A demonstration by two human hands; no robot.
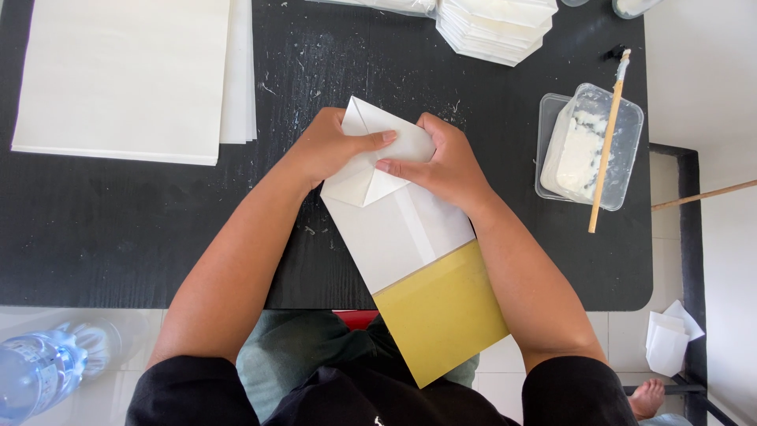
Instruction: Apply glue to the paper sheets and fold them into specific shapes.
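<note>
Two hands fold a paper bag (398, 229)

Left hand (331, 146) and right hand (445, 162) pinch its white folded end, mid-desk (118, 237); the yellow end hangs over the near edge. It looks light and bendy, so hold the creases.

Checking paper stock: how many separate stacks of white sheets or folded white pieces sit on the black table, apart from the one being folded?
2. A flat stack of white sheets at the table's far left, and a pile of folded white pieces at the far edge, cut off by the frame. More may lie outside the view.
</note>
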